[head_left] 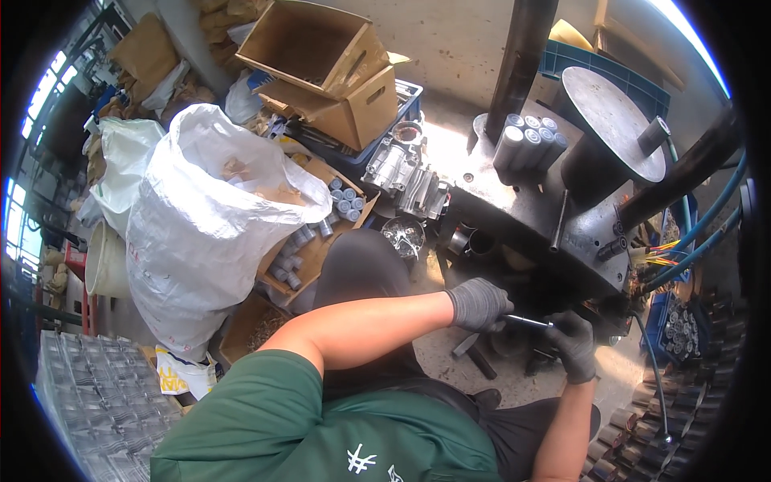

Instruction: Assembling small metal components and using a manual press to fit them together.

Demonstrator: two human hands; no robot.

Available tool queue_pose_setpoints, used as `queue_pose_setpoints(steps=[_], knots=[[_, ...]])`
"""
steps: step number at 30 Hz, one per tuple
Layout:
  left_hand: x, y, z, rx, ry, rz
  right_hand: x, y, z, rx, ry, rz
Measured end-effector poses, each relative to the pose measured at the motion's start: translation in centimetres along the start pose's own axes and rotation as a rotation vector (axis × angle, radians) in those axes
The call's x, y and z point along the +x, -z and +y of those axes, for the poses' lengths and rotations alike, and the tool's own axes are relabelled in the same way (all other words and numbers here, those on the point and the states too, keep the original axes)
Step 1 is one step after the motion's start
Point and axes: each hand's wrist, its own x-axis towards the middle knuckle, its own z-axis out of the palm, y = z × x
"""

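Many ridged, see-through pieces (pixel 104 402) lie in close rows at the far left, an arrangement that probably saves room. Next comes a large white woven sack (pixel 197 249), upright and wide at the mouth, perhaps so that things can be dropped in; brown scraps show inside. Just beside it, a low cardboard box (pixel 320 259) holds grey cylinders, some standing and some lying. Behind that, an open carton (pixel 309 36) sits tilted on another carton (pixel 361 112), likely stacked to spare the floor. A silvery metal casting (pixel 401 165) is right of the cartons.

Near the middle, the gloved left hand (pixel 480 305) has its grip closed around one end of a thin metal rod (pixel 527 320). The rod spans the gap to the gloved right hand (pixel 572 345), whose grip is narrow, fingers curled on the other end; holding both ends presumably steadies it. What it reaches inside the gloves is hidden.

Above the hands, on a dark metal surface (pixel 590 234), grey cylinders (pixel 528 145) stand upright in a tight cluster, probably for easy reach. At the far right, a blue crate (pixel 660 309) gathers small metal parts, seemingly so that they do not scatter.
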Motion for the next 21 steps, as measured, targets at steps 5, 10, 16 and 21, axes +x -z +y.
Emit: queue_pose_setpoints(steps=[5,10,16,21], knots=[[-0.3,-0.2,0.0,-0.01,-0.013,0.015,-0.2,-0.4,-0.1,0.01,-0.022,0.018],[-0.5,-0.2,-0.1,-0.005,-0.038,0.082,-0.6,-0.6,0.0,0.057,-0.034,0.042],[-0.8,0.2,-0.3,0.046,-0.031,0.031,-0.7,-1.2,1.3,-0.04,0.051,0.038],[-0.8,0.4,0.2,0.009,-0.02,0.033,-0.8,-1.7,2.2,0.091,0.023,0.132]])
